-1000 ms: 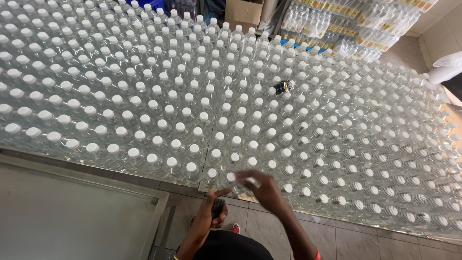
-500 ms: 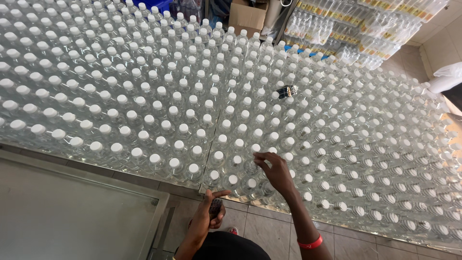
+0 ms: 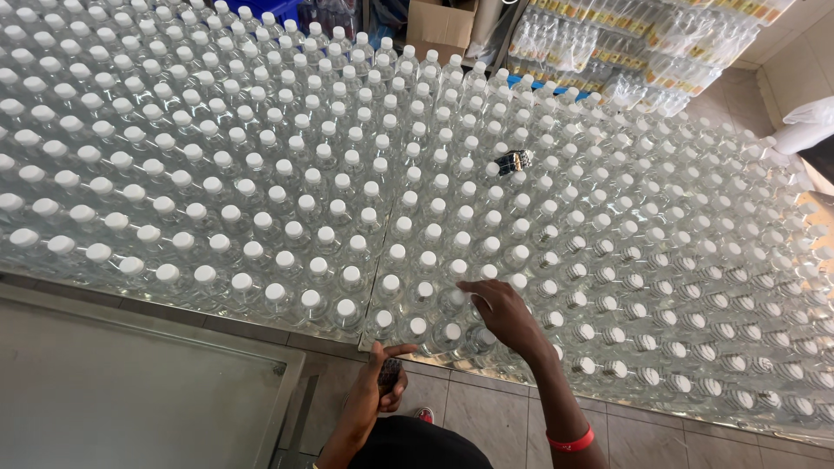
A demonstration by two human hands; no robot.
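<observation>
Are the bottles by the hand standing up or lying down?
Standing up: the bottles near the right hand show their round white caps pointing straight at the camera.

My right hand [image 3: 499, 314] wears a red band at the wrist and rests on clear plastic bottles with white screw caps [image 3: 287, 208]; farther right the caps look ribbed with grey stripes. My left hand [image 3: 375, 391] holds a small dark object [image 3: 390, 375]. The floor tiles [image 3: 486, 412] are pale grey-beige, the cardboard box [image 3: 441, 24] brown, and my top black.
</observation>
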